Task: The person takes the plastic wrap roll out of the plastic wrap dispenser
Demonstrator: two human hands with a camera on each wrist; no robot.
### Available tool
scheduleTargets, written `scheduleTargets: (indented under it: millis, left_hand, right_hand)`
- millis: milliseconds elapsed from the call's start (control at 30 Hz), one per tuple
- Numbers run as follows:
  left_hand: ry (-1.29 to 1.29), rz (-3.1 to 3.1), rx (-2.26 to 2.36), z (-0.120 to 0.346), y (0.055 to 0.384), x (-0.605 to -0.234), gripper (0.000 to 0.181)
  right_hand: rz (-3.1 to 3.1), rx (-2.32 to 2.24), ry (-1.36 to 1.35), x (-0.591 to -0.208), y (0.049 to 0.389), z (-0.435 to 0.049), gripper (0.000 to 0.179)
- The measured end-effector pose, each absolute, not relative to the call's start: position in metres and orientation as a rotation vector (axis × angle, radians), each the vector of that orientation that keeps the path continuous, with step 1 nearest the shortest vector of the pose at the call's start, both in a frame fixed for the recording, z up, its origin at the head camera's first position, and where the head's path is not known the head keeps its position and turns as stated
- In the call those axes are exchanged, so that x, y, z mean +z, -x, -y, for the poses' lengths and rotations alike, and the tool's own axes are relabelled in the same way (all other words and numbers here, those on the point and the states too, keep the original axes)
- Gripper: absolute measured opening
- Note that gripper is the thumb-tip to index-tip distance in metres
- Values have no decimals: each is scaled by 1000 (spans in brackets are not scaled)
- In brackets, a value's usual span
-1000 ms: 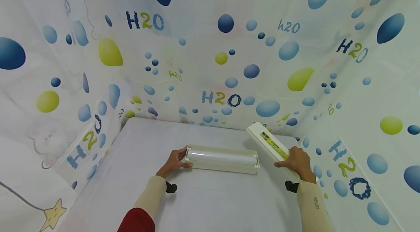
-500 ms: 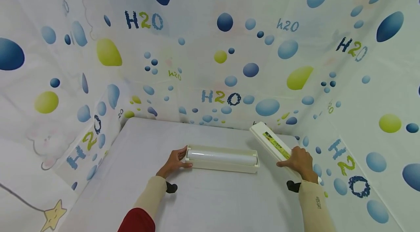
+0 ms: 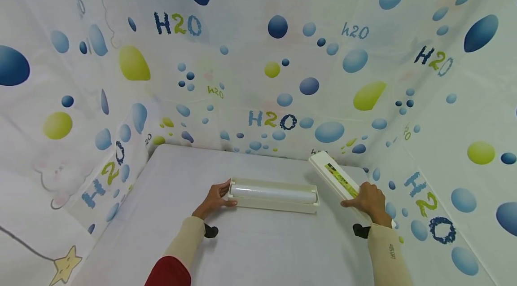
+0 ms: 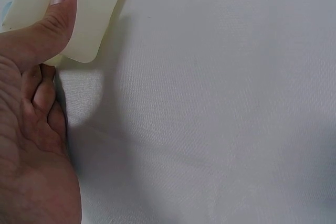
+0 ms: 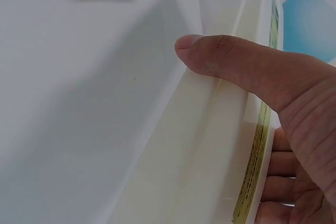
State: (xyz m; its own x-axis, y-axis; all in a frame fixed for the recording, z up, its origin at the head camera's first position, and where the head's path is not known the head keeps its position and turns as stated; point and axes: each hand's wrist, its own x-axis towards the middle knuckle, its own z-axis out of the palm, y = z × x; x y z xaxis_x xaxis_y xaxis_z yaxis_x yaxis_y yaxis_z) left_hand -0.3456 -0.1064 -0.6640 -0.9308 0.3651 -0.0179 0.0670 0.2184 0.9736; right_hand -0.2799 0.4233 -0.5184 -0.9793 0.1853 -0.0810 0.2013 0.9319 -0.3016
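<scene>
The tray lay on the table, long axis running left to right, its film roll lengthwise inside. The lid lay just right of the tray, slanting from the tray's near right end away toward the curtain. My left hand gripped the tray's left end, thumb on top, fingers curled beneath. My right hand grasped the lid's near end, thumb across its inner face; that end was hidden under my palm. The wrist views cut off most of both pieces.
</scene>
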Motion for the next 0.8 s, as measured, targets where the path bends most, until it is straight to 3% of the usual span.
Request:
scheduleTargets:
  millis: [800]
  left_hand:
    - [-372, -2254, 1765, 105, 343, -660, 99]
  right_hand:
    - [-2977, -567, -422, -522, 267, -428, 84]
